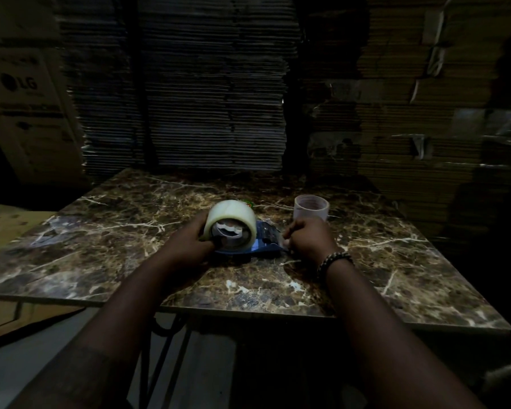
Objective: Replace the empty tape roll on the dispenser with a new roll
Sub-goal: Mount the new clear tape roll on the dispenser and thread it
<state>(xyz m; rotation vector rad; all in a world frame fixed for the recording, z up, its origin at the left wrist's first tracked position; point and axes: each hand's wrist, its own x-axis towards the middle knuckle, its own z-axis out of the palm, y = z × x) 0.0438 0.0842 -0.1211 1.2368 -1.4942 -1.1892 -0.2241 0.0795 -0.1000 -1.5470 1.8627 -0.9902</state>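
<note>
Two hands at work on the marbled worktop. New roll sits on the blue dispenser, which lies flat near the worktop's middle; the roll's open core faces the camera, and a hub shape shows inside it, so I judge the roll is on or nearly on the spindle. Left hand wraps the roll's left side, its fingers curled closed on the roll, probably to press it home and stop it turning. Right hand rests at the dispenser's right end, closed into a fist with its fingers pinched on something thin at the edge there: perhaps the tape's free end, perhaps the frame itself. Light too dim to tell which. Holding that end would steady the dispenser against the left hand's push.

Empty core stands upright just behind the right hand, apart from the dispenser: old roll already off, set out of the way.

Judgement: swap mostly done; seating and threading the tape toward the cutter remain. Risk: tape sticking to itself or the roll cocking on the hub.
</note>
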